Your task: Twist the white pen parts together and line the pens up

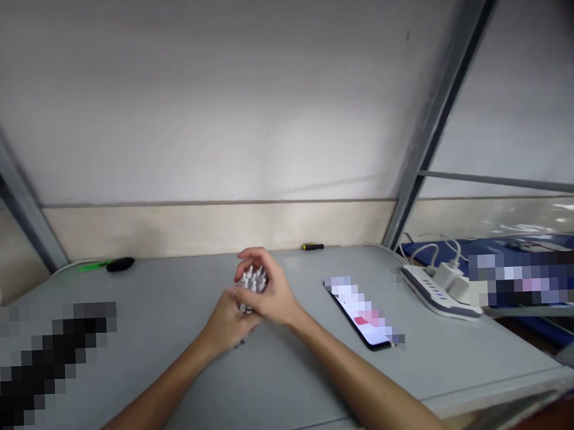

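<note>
Both my hands meet over the middle of the grey table (285, 380). My right hand (271, 292) is wrapped round a bundle of small white pieces with grey tips (252, 281), which stick up between its fingers. My left hand (228, 325) is closed beneath the same bundle, holding it from below. What the pieces are I cannot make out.
A phone (365, 316) lies screen up to the right of my hands. Farther right sits a white power strip (437, 291) with a charger and cables. A small screwdriver (313, 246) and a black object (120, 264) lie by the back wall. Metal shelf posts stand at both sides.
</note>
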`<action>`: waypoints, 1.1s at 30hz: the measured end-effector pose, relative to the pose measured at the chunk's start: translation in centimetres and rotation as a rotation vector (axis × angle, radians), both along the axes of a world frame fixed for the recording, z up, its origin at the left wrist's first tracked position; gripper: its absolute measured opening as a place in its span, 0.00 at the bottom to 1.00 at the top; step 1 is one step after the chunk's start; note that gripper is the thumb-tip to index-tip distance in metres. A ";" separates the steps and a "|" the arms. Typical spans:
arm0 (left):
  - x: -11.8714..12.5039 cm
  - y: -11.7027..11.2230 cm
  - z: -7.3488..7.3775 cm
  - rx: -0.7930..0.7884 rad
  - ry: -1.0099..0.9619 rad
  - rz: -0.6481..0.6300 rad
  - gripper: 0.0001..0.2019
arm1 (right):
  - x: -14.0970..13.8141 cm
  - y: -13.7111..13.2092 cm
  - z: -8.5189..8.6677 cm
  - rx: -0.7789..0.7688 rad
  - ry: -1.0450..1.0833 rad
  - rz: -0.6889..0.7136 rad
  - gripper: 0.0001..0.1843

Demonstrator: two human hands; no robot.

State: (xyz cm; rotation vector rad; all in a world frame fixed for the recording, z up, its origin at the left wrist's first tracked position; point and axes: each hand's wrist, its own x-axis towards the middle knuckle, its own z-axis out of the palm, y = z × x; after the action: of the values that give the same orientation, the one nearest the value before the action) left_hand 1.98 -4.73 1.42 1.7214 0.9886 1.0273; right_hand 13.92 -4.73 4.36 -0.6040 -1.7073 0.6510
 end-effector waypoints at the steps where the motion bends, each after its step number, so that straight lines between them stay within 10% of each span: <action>1: 0.0 0.1 0.0 0.023 0.029 0.014 0.01 | 0.1 0.1 0.0 -0.005 -0.008 -0.026 0.27; 11: 0.1 1.1 -0.6 0.103 0.019 0.013 0.05 | 0.1 0.8 -1.1 -0.207 -0.104 -0.296 0.43; 33: 0.1 1.0 -0.6 -0.100 0.051 0.016 0.10 | 0.4 2.9 -2.4 -0.291 -0.036 -0.197 0.14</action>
State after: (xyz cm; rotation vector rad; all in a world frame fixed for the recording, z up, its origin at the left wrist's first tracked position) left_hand 2.07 -3.71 0.84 1.6674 1.0704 0.9326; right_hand 14.34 -1.85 1.98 -0.9816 -1.5724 0.7560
